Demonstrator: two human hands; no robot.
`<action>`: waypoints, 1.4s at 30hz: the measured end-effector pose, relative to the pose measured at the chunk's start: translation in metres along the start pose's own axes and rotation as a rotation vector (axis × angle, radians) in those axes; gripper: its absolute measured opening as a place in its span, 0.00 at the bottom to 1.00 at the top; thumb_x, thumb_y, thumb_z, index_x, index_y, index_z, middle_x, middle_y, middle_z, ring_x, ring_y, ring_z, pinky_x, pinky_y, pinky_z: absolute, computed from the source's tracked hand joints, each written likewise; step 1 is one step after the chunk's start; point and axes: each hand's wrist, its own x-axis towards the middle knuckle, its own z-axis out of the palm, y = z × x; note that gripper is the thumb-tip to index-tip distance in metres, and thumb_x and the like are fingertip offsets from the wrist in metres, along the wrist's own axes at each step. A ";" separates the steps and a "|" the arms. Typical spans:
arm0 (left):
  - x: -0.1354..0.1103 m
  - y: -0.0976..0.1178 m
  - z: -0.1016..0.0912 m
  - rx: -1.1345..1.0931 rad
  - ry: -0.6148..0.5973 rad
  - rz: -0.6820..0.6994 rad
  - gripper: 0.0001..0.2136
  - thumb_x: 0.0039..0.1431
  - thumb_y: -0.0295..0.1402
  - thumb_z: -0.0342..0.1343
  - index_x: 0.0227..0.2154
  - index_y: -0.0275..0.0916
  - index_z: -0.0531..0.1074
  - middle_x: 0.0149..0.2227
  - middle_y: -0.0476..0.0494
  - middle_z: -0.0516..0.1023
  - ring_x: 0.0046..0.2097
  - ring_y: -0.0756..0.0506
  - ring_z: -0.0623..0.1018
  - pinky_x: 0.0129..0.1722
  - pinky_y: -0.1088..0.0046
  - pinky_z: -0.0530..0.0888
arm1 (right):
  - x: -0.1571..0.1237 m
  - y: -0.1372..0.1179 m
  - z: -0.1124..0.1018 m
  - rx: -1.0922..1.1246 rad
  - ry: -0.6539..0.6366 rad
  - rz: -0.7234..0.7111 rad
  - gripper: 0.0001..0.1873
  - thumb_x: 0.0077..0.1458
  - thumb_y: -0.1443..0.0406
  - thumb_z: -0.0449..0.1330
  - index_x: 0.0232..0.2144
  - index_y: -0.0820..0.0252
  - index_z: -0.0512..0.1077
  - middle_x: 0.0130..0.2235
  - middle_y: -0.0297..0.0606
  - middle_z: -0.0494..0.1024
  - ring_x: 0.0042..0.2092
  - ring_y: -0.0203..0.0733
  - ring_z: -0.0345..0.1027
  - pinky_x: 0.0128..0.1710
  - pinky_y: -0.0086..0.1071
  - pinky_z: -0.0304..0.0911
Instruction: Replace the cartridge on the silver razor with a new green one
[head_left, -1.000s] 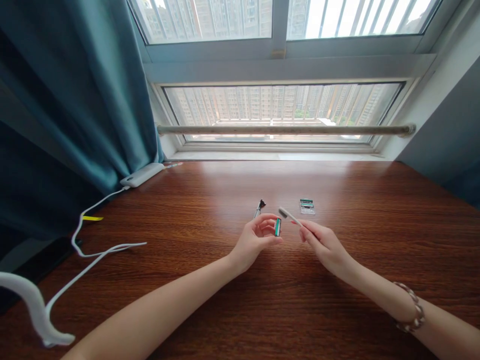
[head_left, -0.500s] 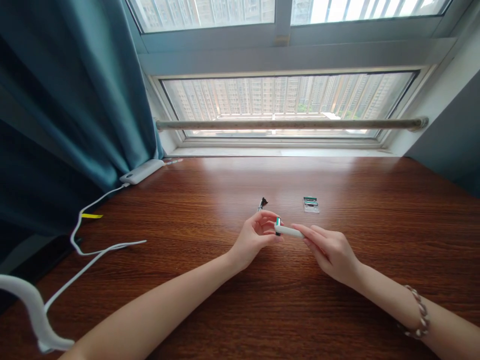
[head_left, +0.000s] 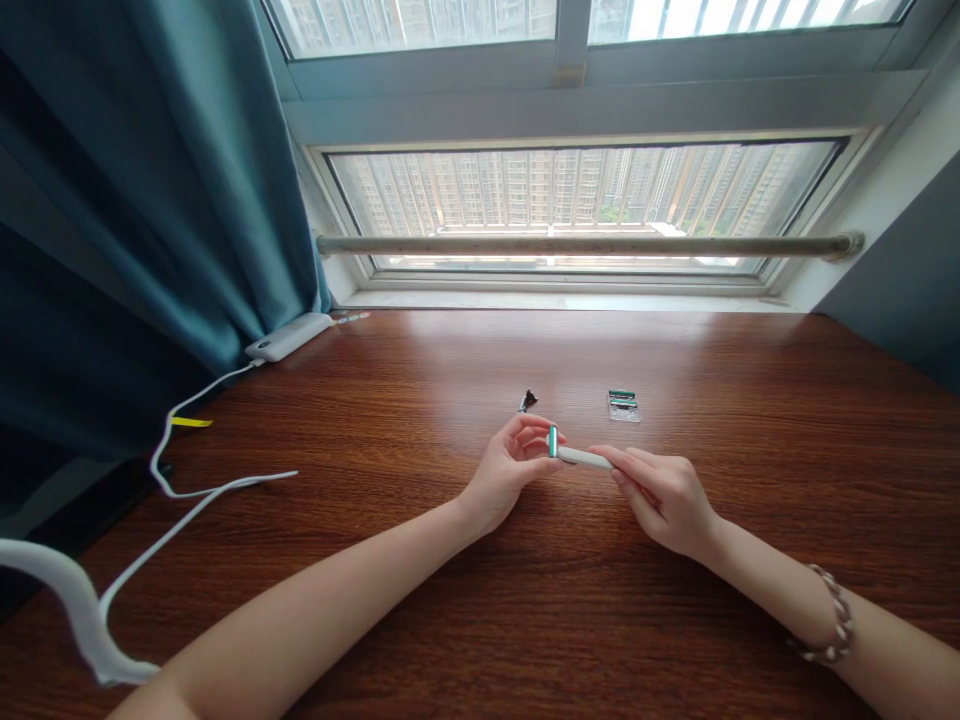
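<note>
A white-handled safety razor (head_left: 586,458) is held level above the table between my two hands. My right hand (head_left: 667,495) pinches the end of its handle, thumb and fingers closed. At the other end sits the razor's cartridge (head_left: 553,442), with a green and white face, which my left hand (head_left: 506,465) grips between thumb and fingertips. Just beyond the left fingers lies a second razor (head_left: 529,400) with a black head, its lower part hidden by that hand. A clear blade case (head_left: 623,406) with green-striped cartridges rests farther back, to the right.
The wooden table (head_left: 420,620) reaches back to a window with a rail (head_left: 585,246). At left are a white power strip (head_left: 290,337), a white cable (head_left: 225,484), a yellow strip (head_left: 192,422), a curved white stand (head_left: 67,610) and a blue curtain (head_left: 172,180).
The razor's head has turned, so its green and white face now shows more fully. Both hands keep their hold, and the view has shifted slightly.
</note>
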 end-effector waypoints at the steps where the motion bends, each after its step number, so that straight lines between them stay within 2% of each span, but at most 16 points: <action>1: 0.000 0.000 0.000 -0.003 0.010 -0.004 0.15 0.43 0.23 0.61 0.35 0.38 0.64 0.36 0.46 0.73 0.38 0.50 0.72 0.39 0.74 0.67 | 0.000 0.001 0.000 -0.003 0.004 0.015 0.18 0.56 0.67 0.48 0.49 0.57 0.63 0.28 0.36 0.71 0.26 0.32 0.63 0.28 0.25 0.58; 7: -0.001 -0.001 0.001 0.003 -0.057 -0.029 0.17 0.43 0.23 0.61 0.36 0.38 0.64 0.34 0.47 0.72 0.36 0.49 0.73 0.39 0.72 0.67 | 0.000 0.001 0.002 -0.037 0.016 0.059 0.19 0.56 0.67 0.48 0.51 0.56 0.61 0.28 0.35 0.71 0.27 0.33 0.63 0.28 0.26 0.57; 12: 0.000 -0.001 0.000 -0.040 -0.025 -0.032 0.15 0.45 0.23 0.60 0.35 0.39 0.63 0.36 0.47 0.71 0.38 0.49 0.72 0.39 0.73 0.67 | -0.001 0.002 0.002 -0.081 0.022 0.076 0.17 0.56 0.67 0.49 0.49 0.55 0.63 0.28 0.33 0.71 0.26 0.32 0.63 0.27 0.26 0.55; 18: -0.001 -0.003 0.002 -0.012 -0.075 -0.078 0.16 0.43 0.23 0.61 0.36 0.38 0.63 0.35 0.46 0.72 0.38 0.48 0.72 0.38 0.71 0.68 | -0.001 0.002 0.003 -0.118 0.010 0.110 0.19 0.57 0.66 0.47 0.52 0.54 0.60 0.30 0.34 0.72 0.29 0.33 0.66 0.30 0.26 0.57; 22: 0.000 -0.002 0.002 -0.063 -0.034 -0.075 0.16 0.44 0.24 0.60 0.36 0.39 0.63 0.34 0.47 0.72 0.38 0.49 0.73 0.37 0.72 0.68 | -0.001 0.002 0.003 -0.146 0.013 0.133 0.17 0.57 0.66 0.48 0.49 0.54 0.64 0.31 0.34 0.73 0.30 0.34 0.67 0.30 0.26 0.57; 27: -0.001 0.000 0.003 -0.043 -0.065 -0.134 0.17 0.44 0.25 0.61 0.35 0.38 0.61 0.36 0.43 0.74 0.35 0.48 0.74 0.36 0.70 0.68 | 0.001 0.002 0.005 -0.185 0.019 0.160 0.19 0.58 0.66 0.46 0.53 0.54 0.60 0.33 0.35 0.74 0.31 0.34 0.68 0.31 0.26 0.58; 34: -0.002 -0.001 0.001 -0.057 -0.067 -0.150 0.18 0.46 0.25 0.59 0.39 0.38 0.58 0.33 0.42 0.75 0.28 0.51 0.74 0.33 0.72 0.69 | 0.001 0.002 0.005 -0.244 0.034 0.167 0.18 0.58 0.65 0.46 0.50 0.56 0.63 0.33 0.36 0.74 0.32 0.34 0.68 0.32 0.25 0.59; 37: -0.002 -0.001 0.003 -0.043 -0.092 -0.177 0.19 0.45 0.24 0.60 0.38 0.38 0.58 0.31 0.43 0.75 0.29 0.50 0.75 0.34 0.71 0.69 | 0.001 0.002 0.005 -0.237 0.043 0.153 0.19 0.58 0.65 0.46 0.52 0.56 0.61 0.32 0.36 0.74 0.31 0.33 0.68 0.31 0.25 0.59; 42: -0.002 0.000 0.004 -0.066 -0.067 -0.157 0.19 0.44 0.25 0.60 0.38 0.40 0.58 0.28 0.48 0.73 0.28 0.51 0.73 0.32 0.72 0.70 | 0.002 0.003 0.006 -0.277 0.019 0.152 0.17 0.57 0.65 0.47 0.48 0.56 0.65 0.32 0.36 0.74 0.31 0.33 0.68 0.29 0.25 0.57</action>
